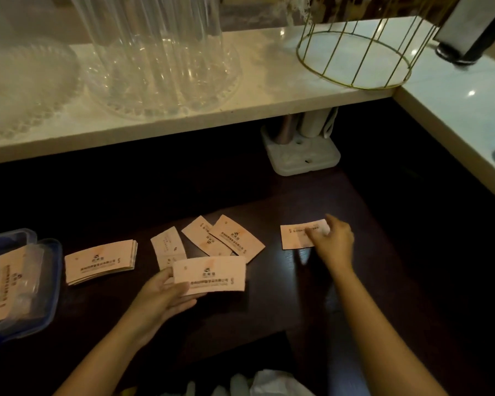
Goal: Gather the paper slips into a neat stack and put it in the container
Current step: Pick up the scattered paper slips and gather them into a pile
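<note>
L hand (166,292) grip clamped on slip (209,274); R hand (333,241) fingers pinching far slip (296,238).

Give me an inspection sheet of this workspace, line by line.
Surface: dark table, lit dimly.
Job's things: stack of slips; three loose slips; blue container at far left, slips inside.
Clutter: white holder under the pale counter.
Grippers: left hand holds a slip; right hand touches a lone slip.
Cables: nothing seen.
Surroundings: clear glassware, gold wire basket on the counter.
</note>
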A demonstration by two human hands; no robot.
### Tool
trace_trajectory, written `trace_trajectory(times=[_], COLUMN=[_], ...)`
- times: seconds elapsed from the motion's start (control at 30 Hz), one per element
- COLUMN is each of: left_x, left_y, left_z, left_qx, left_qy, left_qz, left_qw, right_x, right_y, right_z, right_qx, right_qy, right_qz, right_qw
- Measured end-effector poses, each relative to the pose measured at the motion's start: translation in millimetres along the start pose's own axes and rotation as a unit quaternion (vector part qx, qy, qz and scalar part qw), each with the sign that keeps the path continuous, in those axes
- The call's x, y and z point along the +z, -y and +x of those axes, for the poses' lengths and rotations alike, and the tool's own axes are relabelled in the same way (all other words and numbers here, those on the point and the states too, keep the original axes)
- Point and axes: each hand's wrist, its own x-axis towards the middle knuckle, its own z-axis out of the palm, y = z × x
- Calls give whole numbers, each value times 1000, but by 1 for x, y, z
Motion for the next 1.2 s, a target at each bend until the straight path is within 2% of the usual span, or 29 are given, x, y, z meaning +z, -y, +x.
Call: trace_trajectory(times=[0.03,0.1,0.2,0.33,0.4,0.6,0.7,0.77,0.83,0.9,0.97,1.03,1.1,1.2], left_x=[-2,-3,-3,-3,-3,-4,-6,-6,-5,-3,0,2,3,4], left_y=[1,2,1,-1,-2,0,1,2,3,4,6,6,6,5], left_z=[0,-1,-3,-7,-9,-14,-17,-18,-21,-24,-27,-30,-32,-36], left_qx=[1,3,7,15,17,21,25,24,24,24,25,33,43,58], left_qy=[-13,-30,-41,-62,-68,-74,-82,-86,-84,-79,-75,-68,-56,-39], left_qz=[-11,-33,-46,-64,-70,-76,-79,-83,-85,-85,-86,-86,-91,-92], left_qw=[1000,999,998,996,995,994,993,992,993,993,993,993,993,993], right_x=[-1,3,8,6,6,8,6,2,-3,-5,-4,3,15,33], right_y=[-7,-17,-15,-7,-3,12,23,34,44,52,58,62,64,64], right_z=[9,22,38,43,33,-7,-23,-32,-41,-51,-65,-81,-96,-113], right_qx=[0,-68,-195,-273,-285,-339,-278,-226,-186,-126,-56,5,19,-2], right_qy=[0,80,209,236,246,270,253,202,172,194,240,284,291,260], right_qz=[-55,-167,-274,-369,-374,-302,-178,-80,23,161,306,396,395,337], right_qw=[998,980,918,856,847,849,909,950,967,960,919,873,871,905])
